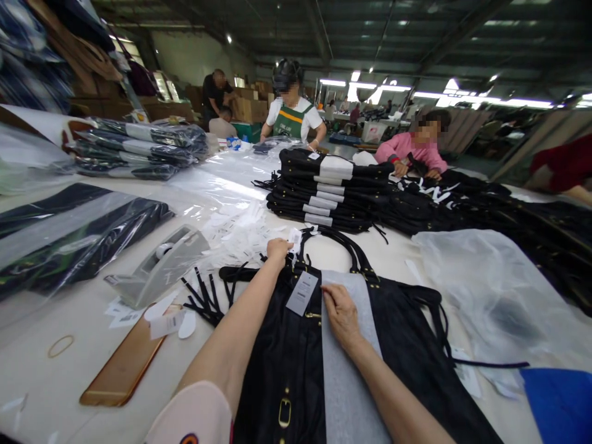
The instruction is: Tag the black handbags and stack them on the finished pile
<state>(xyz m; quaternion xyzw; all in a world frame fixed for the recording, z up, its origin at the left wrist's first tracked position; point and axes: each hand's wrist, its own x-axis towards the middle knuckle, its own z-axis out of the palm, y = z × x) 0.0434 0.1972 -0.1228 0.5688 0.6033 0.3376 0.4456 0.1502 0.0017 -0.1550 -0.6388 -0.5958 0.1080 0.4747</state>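
A black bag (411, 351) lies on the table (60, 382). The left hand (279, 250) pinches a white tag (295, 237) near the handles (364, 266). The right hand (342, 313) rests on a grey strip (352, 388), its fingers loosely bent. To the left lie a phone (123, 367) and a tape dispenser (161, 271). Behind the bag is a stack (365, 191) of black bags; farther, a worker (291, 122) wears a green apron.

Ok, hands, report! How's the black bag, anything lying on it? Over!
Left hand holding white tag. Right hand on grey strip. Black bag lying on table. Strip and grey tag on top.
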